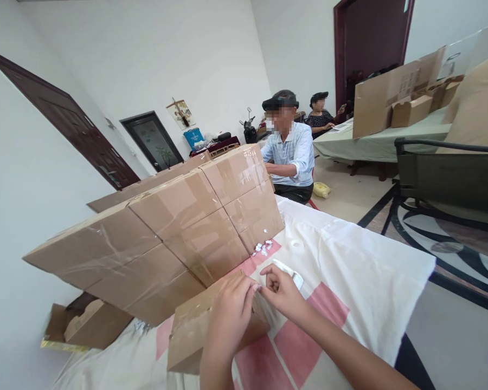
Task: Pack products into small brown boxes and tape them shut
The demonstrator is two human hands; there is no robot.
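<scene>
My left hand (pixel 235 303) is bent over a small cardboard box (pixel 189 330), its thumb and fingertips pinched together. Close against it, my right hand (pixel 282 290) has its fingers curled and its thumb and forefinger meeting near the left fingertips. Whatever sits between the fingertips is too small to make out. The box lies on the cloth-covered table, partly hidden by the left hand and forearm. Just beyond the right hand is a white, flat, rectangular object (pixel 296 280), partly covered by that hand. Several crumpled white scraps (pixel 262 248) lie past it, beside a small white ring (pixel 296 245).
A wall of taped cardboard boxes (pixel 195 208) stands along the table's far left side. An open carton (pixel 100 325) is at the lower left. Across the boxes sits a person in a light shirt (pixel 295 154); another person (pixel 320 116) is farther back. A dark-framed chair (pixel 451 179) stands right.
</scene>
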